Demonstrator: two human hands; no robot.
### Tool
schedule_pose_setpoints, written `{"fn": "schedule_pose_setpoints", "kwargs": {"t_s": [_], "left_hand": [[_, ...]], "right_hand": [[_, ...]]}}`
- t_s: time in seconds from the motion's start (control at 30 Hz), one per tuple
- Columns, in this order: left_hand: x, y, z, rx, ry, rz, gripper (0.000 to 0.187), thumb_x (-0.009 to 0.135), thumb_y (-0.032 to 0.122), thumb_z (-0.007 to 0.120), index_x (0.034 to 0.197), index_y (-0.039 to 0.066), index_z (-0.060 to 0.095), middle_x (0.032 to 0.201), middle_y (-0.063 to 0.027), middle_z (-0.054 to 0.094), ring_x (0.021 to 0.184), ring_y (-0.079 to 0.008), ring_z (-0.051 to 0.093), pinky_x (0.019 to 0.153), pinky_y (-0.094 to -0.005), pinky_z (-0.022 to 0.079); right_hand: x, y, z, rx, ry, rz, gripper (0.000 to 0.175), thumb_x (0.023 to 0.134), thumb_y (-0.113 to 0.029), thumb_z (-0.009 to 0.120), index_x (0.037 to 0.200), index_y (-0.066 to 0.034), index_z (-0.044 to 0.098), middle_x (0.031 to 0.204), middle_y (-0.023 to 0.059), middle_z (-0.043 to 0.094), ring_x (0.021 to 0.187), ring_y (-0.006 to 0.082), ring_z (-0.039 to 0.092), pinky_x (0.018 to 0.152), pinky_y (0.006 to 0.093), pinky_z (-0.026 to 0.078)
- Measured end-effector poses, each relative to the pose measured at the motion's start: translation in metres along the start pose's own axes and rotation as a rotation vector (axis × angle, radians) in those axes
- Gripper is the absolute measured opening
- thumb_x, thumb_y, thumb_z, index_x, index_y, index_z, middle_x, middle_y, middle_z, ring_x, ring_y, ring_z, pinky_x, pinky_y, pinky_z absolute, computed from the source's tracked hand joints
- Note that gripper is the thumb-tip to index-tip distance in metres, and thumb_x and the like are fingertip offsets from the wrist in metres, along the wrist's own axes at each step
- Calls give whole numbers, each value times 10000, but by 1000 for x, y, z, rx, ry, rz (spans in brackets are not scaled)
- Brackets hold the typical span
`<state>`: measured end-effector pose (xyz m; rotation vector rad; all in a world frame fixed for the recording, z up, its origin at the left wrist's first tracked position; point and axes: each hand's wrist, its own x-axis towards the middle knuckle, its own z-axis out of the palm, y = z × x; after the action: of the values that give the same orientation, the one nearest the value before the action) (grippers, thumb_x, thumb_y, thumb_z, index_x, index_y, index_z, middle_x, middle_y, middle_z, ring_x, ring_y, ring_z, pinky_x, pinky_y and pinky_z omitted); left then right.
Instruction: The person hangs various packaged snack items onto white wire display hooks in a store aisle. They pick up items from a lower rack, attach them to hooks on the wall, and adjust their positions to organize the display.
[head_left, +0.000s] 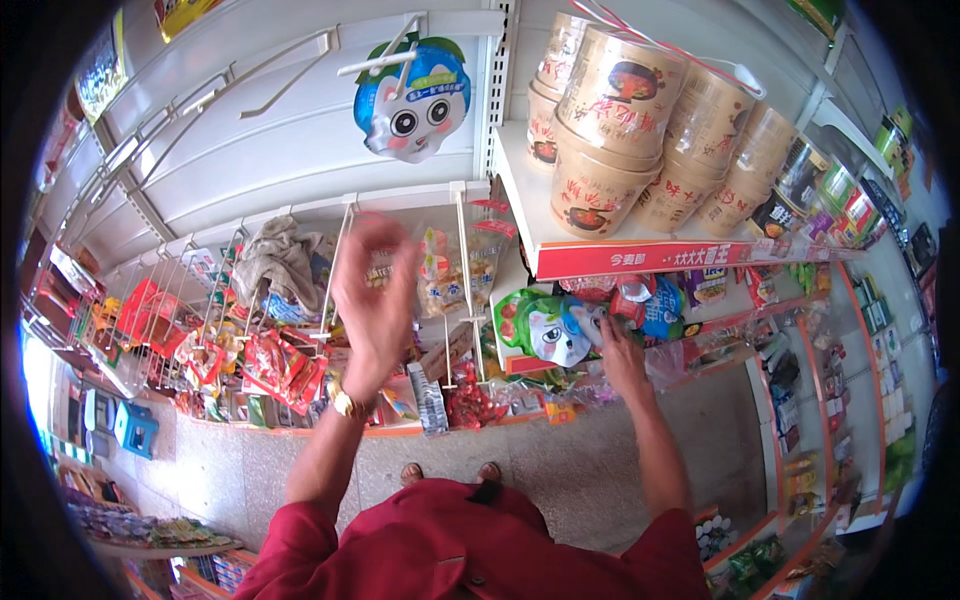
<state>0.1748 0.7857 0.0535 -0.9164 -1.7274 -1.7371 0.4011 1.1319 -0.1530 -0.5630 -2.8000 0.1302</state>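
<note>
My left hand (375, 300), blurred, is raised in front of hanging peanut bags (457, 274). Its thumb and fingers curve apart, and I see nothing between them. A gold-coloured watch or bracelet (343, 400) circles that wrist. On the lower shelf, my right hand (624, 356) grips the right edge of a blue-and-white cat-face pouch (564, 334). Beside it is a green cat-face pouch (521, 319). Another blue cat-face pouch (412, 109) with a green top hangs alone on an upper hook, above my left hand.
Stacked paper noodle tubs (611, 112) fill the upper right shelf, a white cable (750, 81) across their tops. Bare metal hooks (289, 71) jut from the back panel. A grey cloth (276, 259) drapes over the lower hooks. Red snack bags (281, 367) hang at left. A blue stool (136, 427) stands on the floor.
</note>
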Motion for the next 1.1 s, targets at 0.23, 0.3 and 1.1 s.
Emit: {"fn": "schedule_pose_setpoints", "kwargs": {"t_s": [0.23,0.3,1.1], "left_hand": [[-132,-15,-34,-674,-677,-1206,394,1091,428,631,1177,49,695,986,-43,754,851,-125,711,793,-281,549],[-144,-33,-41,-949,-830,-1483,528,1075,539,593,1315,71,643,1080,-51,757,954,-146,727,847,-301,546],[-108,-20,-112,-521,-789,-692,681,736,69,965,1322,-6,627,1169,-83,720,1125,-157,671,999,-344,550]], "right_hand": [[-25,-41,-74,-3,428,-337,440,918,-12,712,1354,-45,665,1371,162,699,1261,340,676,1090,520,506],[-47,-84,-116,38,442,-521,418,911,-40,753,1322,-72,685,1373,143,700,1288,332,663,1119,541,487],[-63,-241,-115,1362,-264,227,426,853,-187,925,1163,-11,691,1029,5,718,944,97,672,841,272,543]]}}
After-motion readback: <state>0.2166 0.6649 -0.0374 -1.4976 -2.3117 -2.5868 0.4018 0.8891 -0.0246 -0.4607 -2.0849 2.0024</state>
